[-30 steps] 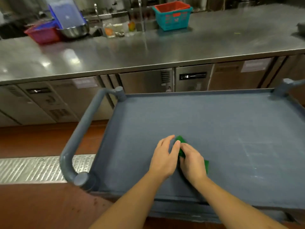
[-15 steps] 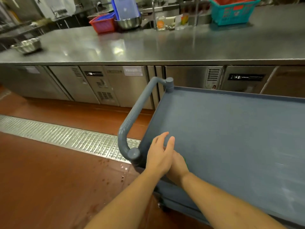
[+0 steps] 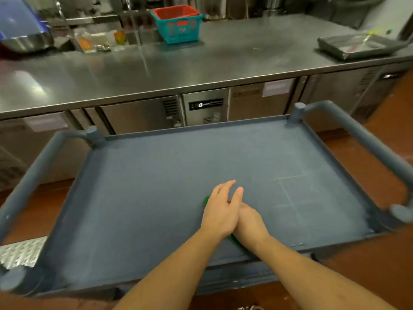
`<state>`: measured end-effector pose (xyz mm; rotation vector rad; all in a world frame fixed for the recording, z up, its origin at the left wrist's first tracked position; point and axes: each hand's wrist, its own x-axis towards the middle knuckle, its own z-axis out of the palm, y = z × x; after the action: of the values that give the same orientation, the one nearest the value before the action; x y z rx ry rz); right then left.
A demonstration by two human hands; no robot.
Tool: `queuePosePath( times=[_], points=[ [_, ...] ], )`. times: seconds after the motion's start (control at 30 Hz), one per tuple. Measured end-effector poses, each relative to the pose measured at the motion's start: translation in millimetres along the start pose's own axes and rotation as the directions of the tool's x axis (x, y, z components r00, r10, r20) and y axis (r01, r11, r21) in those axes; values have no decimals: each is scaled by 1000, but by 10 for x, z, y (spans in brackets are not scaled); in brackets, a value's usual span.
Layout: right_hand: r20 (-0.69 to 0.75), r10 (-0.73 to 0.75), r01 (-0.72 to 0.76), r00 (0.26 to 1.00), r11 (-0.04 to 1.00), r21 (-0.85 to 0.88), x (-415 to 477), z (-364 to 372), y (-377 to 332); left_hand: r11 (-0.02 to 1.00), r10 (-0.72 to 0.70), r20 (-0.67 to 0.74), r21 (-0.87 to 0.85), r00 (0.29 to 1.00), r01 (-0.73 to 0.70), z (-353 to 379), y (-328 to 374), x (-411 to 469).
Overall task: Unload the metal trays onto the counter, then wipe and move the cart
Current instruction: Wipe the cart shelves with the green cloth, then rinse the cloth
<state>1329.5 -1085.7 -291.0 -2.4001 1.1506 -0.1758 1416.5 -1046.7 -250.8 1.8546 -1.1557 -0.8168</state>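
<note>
Wiping step. My left hand (image 3: 220, 212), fingers straight, presses my right hand (image 3: 251, 223) onto green cloth (image 3: 206, 199) on cart shelf (image 3: 156, 186); right fingers hidden. Next, I judge: sweep remaining shelf.

A lit character, too blurred to read, shows on the control panel (image 3: 205, 104) below the counter (image 3: 201, 70); pale door labels (image 3: 277, 87) are illegible.

Mostly buried under stacked hands: green cloth (image 3: 206, 199), mere slivers peeking out. Covered by left hand (image 3: 220, 212): right hand (image 3: 250, 222) fingers, grip unreadable. Cropped at 3 o'clock: cart handle (image 3: 368, 140). Smeared beyond reading at 1 o'clock: door label (image 3: 277, 87).
</note>
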Motion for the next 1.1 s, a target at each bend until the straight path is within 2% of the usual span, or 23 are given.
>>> queuePosePath(
  times=[0.17,0.3,0.6,0.77,0.87,0.97,1.1],
  points=[
    [-177,115,-105,977,992,68,-316,-594,1029,995,101,160,-14,982,-100,862,557,197],
    [-287,206,-204,936,978,36,-478,-864,1714,991,131,253,-10,958,-133,1353,793,276],
    [-367,265,-292,892,956,-20,-624,-1057,2243,987,156,311,-3,938,-164,1699,946,361],
    [-433,376,-393,819,918,54,-677,-922,2078,991,127,271,3,954,-133,1429,796,372],
    [-426,375,-378,824,922,81,-648,-716,1739,993,110,242,8,964,-115,1213,656,359],
    [-405,319,-302,857,947,109,-544,-480,1274,994,105,195,18,975,-111,957,519,337],
    [-398,170,-107,902,979,175,-395,-145,478,996,82,141,16,987,-85,502,277,276]
  ],
)
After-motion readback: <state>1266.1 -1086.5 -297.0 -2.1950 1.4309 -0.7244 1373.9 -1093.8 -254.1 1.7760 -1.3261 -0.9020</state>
